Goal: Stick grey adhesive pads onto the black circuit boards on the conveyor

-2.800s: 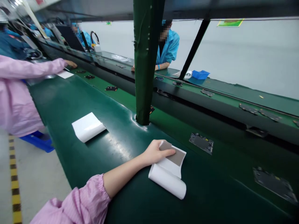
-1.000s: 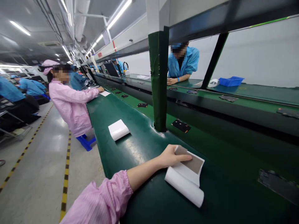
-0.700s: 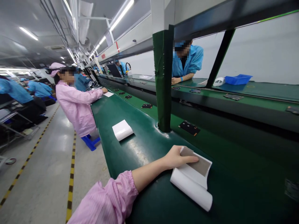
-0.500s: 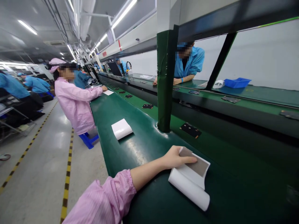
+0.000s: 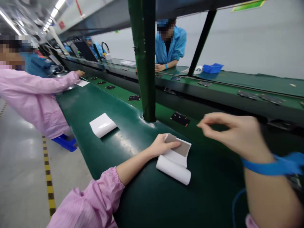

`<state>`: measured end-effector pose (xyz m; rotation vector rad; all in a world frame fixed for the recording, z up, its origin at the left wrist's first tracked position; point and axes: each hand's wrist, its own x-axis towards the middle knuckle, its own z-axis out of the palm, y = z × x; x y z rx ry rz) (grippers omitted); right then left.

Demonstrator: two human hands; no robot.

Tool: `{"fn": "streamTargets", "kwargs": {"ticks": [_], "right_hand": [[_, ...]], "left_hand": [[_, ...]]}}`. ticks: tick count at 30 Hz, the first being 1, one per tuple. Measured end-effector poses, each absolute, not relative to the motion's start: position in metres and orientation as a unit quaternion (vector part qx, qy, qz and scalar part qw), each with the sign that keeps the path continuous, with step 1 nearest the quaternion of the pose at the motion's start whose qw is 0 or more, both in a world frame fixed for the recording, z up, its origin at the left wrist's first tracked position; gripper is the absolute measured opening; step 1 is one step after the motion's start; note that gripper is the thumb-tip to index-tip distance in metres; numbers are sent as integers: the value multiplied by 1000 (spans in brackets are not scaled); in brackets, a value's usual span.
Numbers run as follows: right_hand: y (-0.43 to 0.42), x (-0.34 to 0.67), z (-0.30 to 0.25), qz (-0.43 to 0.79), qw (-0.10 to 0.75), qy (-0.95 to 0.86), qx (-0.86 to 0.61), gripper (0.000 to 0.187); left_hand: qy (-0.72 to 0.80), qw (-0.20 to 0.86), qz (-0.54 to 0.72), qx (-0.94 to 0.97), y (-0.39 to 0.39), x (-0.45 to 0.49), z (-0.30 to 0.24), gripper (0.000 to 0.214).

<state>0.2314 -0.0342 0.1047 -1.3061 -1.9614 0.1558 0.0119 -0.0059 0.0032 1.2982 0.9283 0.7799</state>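
My left hand (image 5: pixel 163 145) grips the upper edge of a curled white sheet (image 5: pixel 174 171), its thumb lying on the grey layer (image 5: pixel 181 148) that covers part of the sheet. The near end of the sheet is rolled into a tube on the green bench. My right hand (image 5: pixel 234 131), with a blue wrist strap (image 5: pixel 266 165), is raised above the bench to the right. Its thumb and forefinger are pinched together; anything between the tips is too small to make out. Ahead of both hands lies a flat black piece (image 5: pixel 180 119) with small light marks.
Another curled white sheet (image 5: pixel 103 124) lies on the green bench (image 5: pixel 128 139) to the left. A green-wrapped post (image 5: pixel 148 63) rises from its far edge. Several black pieces line the strip behind. A person in pink (image 5: pixel 30 95) works at left; one in blue (image 5: pixel 174 44) sits opposite.
My right hand has come into view from the right, pinched. The view has swung right, shifting things leftward. My left hand still holds the curled sheet.
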Motion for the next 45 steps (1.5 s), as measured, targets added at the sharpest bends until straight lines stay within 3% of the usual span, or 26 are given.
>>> {"fn": "streamTargets", "kwargs": {"ticks": [6, 9, 18, 27, 33, 39, 45], "right_hand": [[-2, 194, 85, 301, 270, -744, -532, 19], [-1, 194, 77, 335, 254, -737, -530, 26], [2, 189, 72, 384, 221, -737, -510, 24], [0, 190, 74, 361, 202, -758, -505, 32], [24, 257, 55, 253, 291, -658, -647, 43], [44, 315, 15, 233, 217, -654, -686, 43], [43, 328, 14, 231, 170, -683, -672, 41]], "left_hand": [[380, 634, 341, 580, -5, 11, 2, 35], [379, 637, 340, 579, -4, 11, 1, 34], [382, 636, 352, 570, -4, 12, 1, 33], [379, 642, 344, 571, -5, 12, 5, 31], [403, 634, 337, 567, -6, 13, 6, 36], [404, 629, 324, 579, -5, 12, 5, 36], [408, 624, 323, 583, -5, 13, 6, 33]]}}
